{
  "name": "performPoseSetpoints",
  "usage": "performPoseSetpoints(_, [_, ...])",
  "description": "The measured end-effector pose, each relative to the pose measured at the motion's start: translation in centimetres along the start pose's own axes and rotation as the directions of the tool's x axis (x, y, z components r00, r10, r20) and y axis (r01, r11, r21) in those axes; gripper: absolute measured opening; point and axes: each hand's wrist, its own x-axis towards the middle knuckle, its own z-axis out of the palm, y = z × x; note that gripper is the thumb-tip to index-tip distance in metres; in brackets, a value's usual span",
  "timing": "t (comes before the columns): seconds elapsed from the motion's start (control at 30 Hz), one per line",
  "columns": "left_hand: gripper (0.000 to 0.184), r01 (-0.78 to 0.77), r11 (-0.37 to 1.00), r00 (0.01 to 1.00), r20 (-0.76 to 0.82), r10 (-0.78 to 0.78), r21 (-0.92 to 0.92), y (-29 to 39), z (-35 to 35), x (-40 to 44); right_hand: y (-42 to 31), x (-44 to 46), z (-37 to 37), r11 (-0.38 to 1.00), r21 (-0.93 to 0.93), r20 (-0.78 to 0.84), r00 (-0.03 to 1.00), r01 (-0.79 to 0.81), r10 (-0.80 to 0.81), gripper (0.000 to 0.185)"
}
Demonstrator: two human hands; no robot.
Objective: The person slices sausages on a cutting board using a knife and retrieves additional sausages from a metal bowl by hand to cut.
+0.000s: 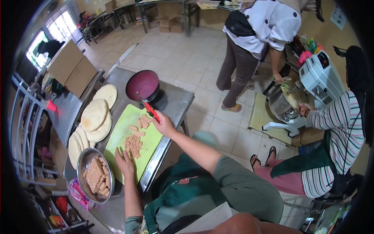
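My right hand (165, 125) is closed around the red handle of a knife (151, 112), over the far right edge of the green cutting board (119, 133). The blade points toward the bowl and is hard to make out. Several cut sausage pieces (144, 121) lie on the board below the knife. Closer to me is a heap of finely chopped sausage (133, 146). My left hand (124, 163) rests open at the board's near side, fingers stretched out beside the heap. Left of it, a steel bowl (110, 186) holds more sausages (96, 174).
A maroon-lined bowl (142, 85) stands beyond the board. Round flat breads (94, 115) lie along the left of the metal table (180, 96). On the right, two people work at a mixer (317, 74) with a steel bowl. Cardboard boxes (72, 68) stand at left.
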Motion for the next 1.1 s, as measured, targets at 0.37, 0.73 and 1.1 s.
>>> performPoseSetpoints(0.37, [0.051, 0.011, 0.958, 0.999, 0.033, -0.001, -0.288, 3.3, 2.8, 2.3, 0.0, 0.0, -0.5, 0.999, 0.035, 0.015, 1.000, -0.007, 0.007, 0.029])
performPoseSetpoints(0.73, [0.038, -0.112, 0.987, 0.994, -0.032, 0.109, -0.113, 4.5, 0.9, 2.7, 2.0, 0.0, 0.1, 0.969, 0.048, 0.062, 0.969, -0.241, 0.238, 0.041])
performPoseSetpoints(1.1, [0.053, -0.256, 0.924, 0.957, -0.212, 0.200, -0.285, 4.5, -0.2, 4.6, 0.4, 0.0, -0.7, 0.953, 0.245, 0.111, 0.981, -0.180, 0.157, 0.036])
